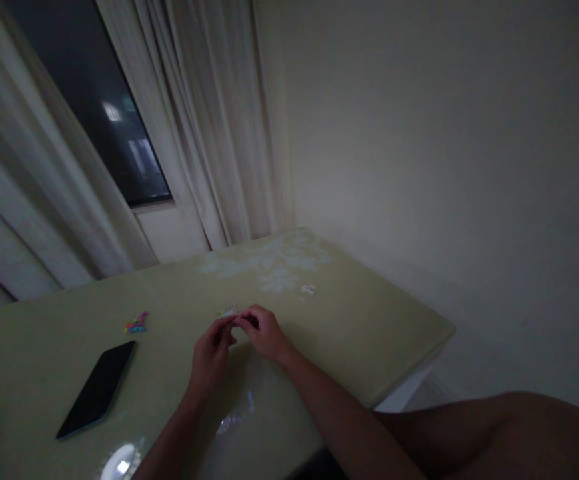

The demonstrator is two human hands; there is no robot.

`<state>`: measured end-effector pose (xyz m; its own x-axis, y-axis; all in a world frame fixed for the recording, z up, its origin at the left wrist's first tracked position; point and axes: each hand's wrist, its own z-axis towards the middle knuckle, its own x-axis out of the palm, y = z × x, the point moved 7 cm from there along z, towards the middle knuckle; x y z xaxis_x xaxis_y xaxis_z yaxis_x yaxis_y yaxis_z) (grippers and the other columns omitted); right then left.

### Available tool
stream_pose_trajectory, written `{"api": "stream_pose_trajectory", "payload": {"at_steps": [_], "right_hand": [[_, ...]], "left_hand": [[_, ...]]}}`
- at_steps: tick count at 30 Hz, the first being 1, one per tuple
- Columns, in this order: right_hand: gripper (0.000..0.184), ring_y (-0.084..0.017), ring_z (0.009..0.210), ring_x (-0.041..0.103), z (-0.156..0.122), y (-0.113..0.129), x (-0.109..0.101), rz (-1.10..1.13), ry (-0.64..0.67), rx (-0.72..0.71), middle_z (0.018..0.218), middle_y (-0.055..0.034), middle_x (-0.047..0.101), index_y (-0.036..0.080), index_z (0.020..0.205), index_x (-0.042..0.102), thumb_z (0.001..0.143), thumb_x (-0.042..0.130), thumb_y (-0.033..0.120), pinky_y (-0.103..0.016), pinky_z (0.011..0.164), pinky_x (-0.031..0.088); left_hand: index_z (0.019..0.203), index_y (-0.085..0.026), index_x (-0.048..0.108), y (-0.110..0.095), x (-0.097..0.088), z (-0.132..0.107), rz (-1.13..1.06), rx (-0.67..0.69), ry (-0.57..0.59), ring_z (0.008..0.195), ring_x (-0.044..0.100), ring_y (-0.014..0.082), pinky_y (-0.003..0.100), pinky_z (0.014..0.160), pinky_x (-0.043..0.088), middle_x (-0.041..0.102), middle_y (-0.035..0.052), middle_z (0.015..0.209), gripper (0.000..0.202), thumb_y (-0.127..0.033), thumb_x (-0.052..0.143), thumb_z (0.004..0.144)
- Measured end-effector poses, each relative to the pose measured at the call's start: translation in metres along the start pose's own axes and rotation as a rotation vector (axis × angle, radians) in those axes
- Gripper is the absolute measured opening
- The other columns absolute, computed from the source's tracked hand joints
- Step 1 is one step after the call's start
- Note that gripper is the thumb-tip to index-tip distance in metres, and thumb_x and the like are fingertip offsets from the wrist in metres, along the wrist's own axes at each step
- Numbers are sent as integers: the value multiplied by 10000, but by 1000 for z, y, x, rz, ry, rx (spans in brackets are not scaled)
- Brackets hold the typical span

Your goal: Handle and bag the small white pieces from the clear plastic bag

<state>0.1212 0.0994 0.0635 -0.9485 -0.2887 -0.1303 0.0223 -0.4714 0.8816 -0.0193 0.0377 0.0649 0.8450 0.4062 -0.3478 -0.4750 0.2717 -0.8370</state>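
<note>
Over the middle of the table, my left hand and my right hand meet at the fingertips. Both are closed in a pinch. Whatever sits between the fingers is too small and dark to name. Just behind the fingertips lies a small pale, partly see-through item, partly covered by the hands. Several small white pieces rest on the table beyond my right hand. Left of my hands is a little heap of brightly coloured small pieces. A crumpled clear plastic wrapper lies between my forearms.
A dark flat tablet or phone lies on the left of the table. Near the front edge is a shiny white round object, partly cut off. Curtains and a wall bound the table behind and at right.
</note>
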Motion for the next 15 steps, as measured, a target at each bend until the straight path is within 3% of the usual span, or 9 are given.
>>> {"api": "stream_pose_trajectory", "payload": {"at_steps": [7,15], "right_hand": [[137,-124,683,541,-1,-2,0,14,-6,1,763,15,624,172,854,726,919,721,292,-243,644,409],[168,-122,678,525,-1,-5,0,8,-7,25,758,14,619,173,851,717,901,726,334,-241,645,417]], "left_hand": [[1137,-201,750,-3,-1,-2,15,4,-15,673,663,185,309,676,562,740,26,807,343,-407,557,942],[1129,-194,744,-3,0,0,-3,-11,-6,674,658,186,313,667,561,746,35,841,352,-434,570,939]]}}
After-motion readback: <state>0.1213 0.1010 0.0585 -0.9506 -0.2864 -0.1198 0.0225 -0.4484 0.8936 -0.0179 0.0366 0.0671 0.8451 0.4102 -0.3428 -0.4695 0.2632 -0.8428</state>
